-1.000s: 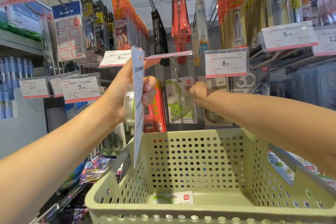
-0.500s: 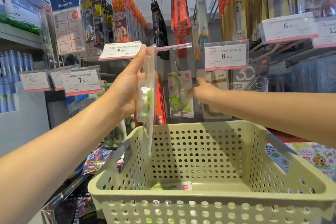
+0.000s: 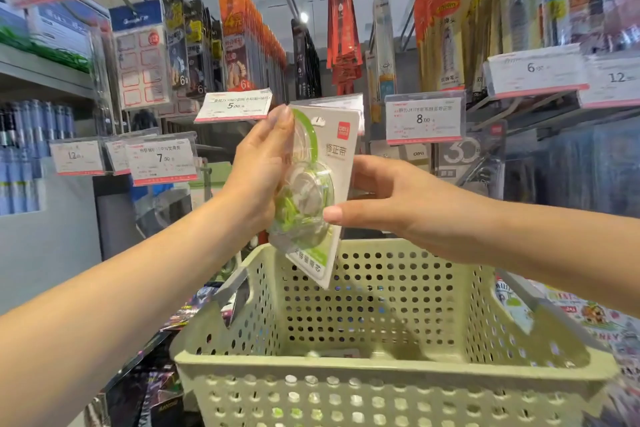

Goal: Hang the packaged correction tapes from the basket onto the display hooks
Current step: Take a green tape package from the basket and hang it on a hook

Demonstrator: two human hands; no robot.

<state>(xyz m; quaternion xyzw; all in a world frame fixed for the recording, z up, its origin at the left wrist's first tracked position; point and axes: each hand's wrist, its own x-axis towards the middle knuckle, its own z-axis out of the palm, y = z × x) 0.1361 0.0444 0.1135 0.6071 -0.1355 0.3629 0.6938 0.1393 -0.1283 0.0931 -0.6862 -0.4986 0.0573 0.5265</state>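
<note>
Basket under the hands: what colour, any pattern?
Pale green basket, its walls perforated with rows of round holes; head view.

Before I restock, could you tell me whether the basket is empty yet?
Nearly empty: the basket floor is mostly bare, though something small lies at its bottom, too hidden to identify.

A stationery shop: price tags [image 3: 424, 118] (shelf-edge), hanging packets [image 3: 242, 42].
</note>
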